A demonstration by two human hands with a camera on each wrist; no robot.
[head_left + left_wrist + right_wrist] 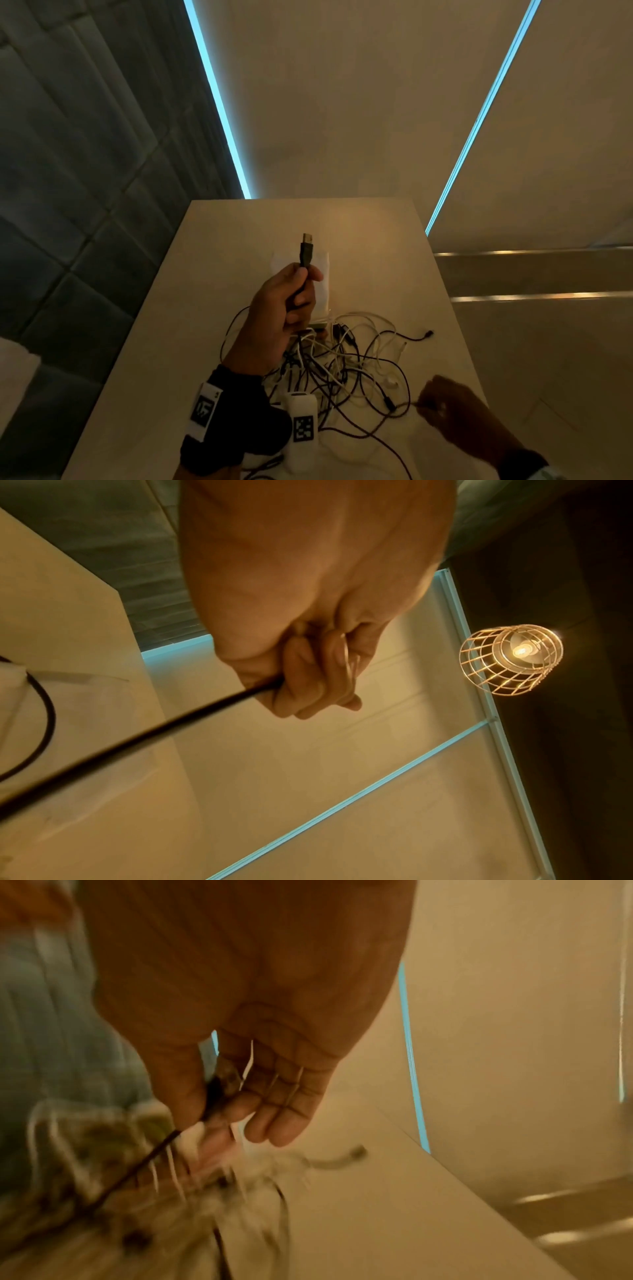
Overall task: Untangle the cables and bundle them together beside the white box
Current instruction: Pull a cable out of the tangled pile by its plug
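Note:
My left hand (287, 301) is raised above the table and grips a black cable just below its USB plug (307, 250), which points up. In the left wrist view the fingers (308, 680) curl round that black cable (137, 739), which runs down to the left. A tangle of black and white cables (342, 363) lies on the table under and right of that hand. The white box (322, 274) stands behind the left hand, partly hidden. My right hand (445, 404) at the tangle's right edge pinches a thin dark cable (154, 1156) between thumb and forefinger; that view is blurred.
The beige table (205, 308) is narrow, with its far edge just past the box and its right edge close to my right hand. A padded grey wall (68, 171) runs along the left. A wire-cage lamp (510, 658) hangs overhead.

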